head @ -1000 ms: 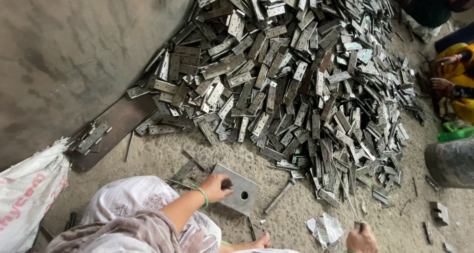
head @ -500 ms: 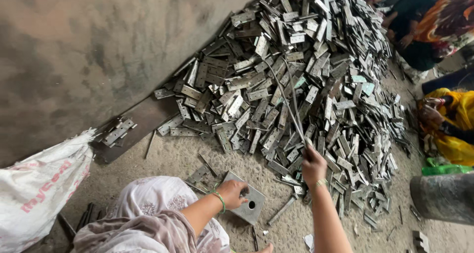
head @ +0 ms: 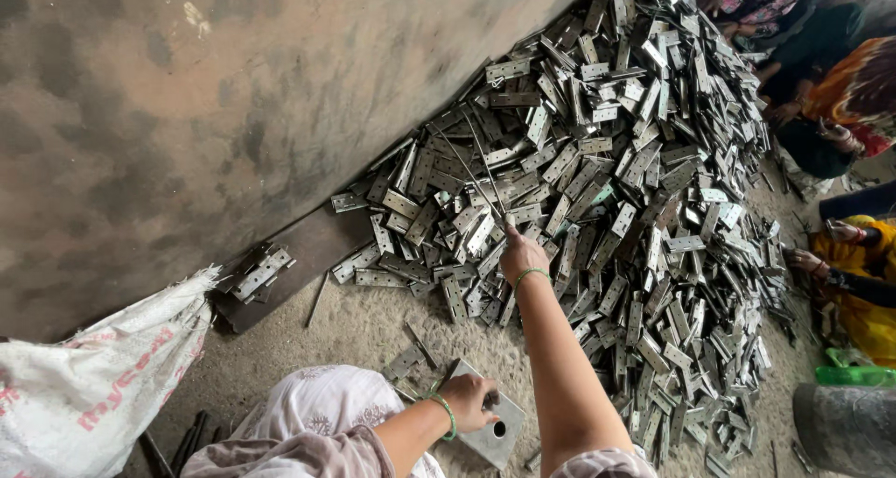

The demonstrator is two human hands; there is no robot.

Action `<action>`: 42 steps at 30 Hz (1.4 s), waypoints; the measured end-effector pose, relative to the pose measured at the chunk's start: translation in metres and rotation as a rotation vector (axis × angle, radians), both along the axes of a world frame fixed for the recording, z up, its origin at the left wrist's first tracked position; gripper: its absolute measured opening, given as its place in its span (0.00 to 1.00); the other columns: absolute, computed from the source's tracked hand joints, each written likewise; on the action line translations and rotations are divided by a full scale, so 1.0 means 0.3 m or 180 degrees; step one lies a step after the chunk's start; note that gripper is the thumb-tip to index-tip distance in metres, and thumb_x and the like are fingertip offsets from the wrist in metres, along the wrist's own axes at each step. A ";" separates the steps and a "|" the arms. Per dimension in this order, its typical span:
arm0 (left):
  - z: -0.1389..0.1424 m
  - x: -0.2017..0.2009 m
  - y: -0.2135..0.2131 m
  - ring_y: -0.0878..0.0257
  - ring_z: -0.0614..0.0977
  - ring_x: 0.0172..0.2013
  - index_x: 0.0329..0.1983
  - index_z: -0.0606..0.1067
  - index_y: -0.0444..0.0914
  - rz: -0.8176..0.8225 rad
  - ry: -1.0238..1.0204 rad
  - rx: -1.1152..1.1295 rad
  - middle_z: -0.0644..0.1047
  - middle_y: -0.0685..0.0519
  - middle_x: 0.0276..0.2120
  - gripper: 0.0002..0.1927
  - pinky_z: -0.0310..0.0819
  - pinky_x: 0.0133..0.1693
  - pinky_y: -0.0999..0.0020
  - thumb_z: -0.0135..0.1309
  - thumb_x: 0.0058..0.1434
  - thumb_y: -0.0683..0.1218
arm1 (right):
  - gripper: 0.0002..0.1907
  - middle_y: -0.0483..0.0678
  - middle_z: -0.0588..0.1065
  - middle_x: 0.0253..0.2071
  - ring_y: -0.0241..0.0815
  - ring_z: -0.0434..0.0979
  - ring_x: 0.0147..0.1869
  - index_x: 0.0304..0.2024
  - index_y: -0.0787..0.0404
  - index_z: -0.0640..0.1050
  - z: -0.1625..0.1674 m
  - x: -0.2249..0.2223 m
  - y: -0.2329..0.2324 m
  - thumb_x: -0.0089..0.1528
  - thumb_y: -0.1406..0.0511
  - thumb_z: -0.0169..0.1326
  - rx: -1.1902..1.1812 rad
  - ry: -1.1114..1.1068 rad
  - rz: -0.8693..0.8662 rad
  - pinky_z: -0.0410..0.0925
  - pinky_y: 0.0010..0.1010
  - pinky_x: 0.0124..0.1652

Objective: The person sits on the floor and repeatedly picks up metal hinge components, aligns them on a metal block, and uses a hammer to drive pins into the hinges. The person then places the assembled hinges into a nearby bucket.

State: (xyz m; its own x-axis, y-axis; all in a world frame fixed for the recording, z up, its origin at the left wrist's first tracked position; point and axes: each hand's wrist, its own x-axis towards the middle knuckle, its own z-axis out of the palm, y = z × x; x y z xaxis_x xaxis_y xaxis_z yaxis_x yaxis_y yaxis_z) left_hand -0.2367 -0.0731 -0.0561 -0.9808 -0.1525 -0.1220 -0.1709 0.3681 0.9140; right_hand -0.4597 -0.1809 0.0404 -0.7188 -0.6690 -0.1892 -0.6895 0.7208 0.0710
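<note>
Grey metal hinge plates (head: 597, 189) lie heaped against the concrete wall (head: 187, 114), and the right hand (head: 523, 254) reaches into the heap, its grip closed on thin metal rods (head: 481, 175) that slant up over the plates. The left hand (head: 467, 401), near the knee, has its grip closed over the edge of a square metal block (head: 499, 431) with a hole, which rests on the sandy floor (head: 364, 329). A white sack (head: 93, 385) sits at the left.
</note>
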 end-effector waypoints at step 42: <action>-0.024 0.068 0.123 0.44 0.75 0.56 0.58 0.71 0.40 0.0351 -0.0105 -0.0402 0.76 0.41 0.53 0.27 0.69 0.58 0.53 0.65 0.58 0.51 | 0.22 0.44 0.82 0.45 0.41 0.73 0.28 0.66 0.41 0.73 0.104 0.208 1.192 0.70 0.64 0.46 -0.0784 0.0031 -0.1585 0.65 0.31 0.26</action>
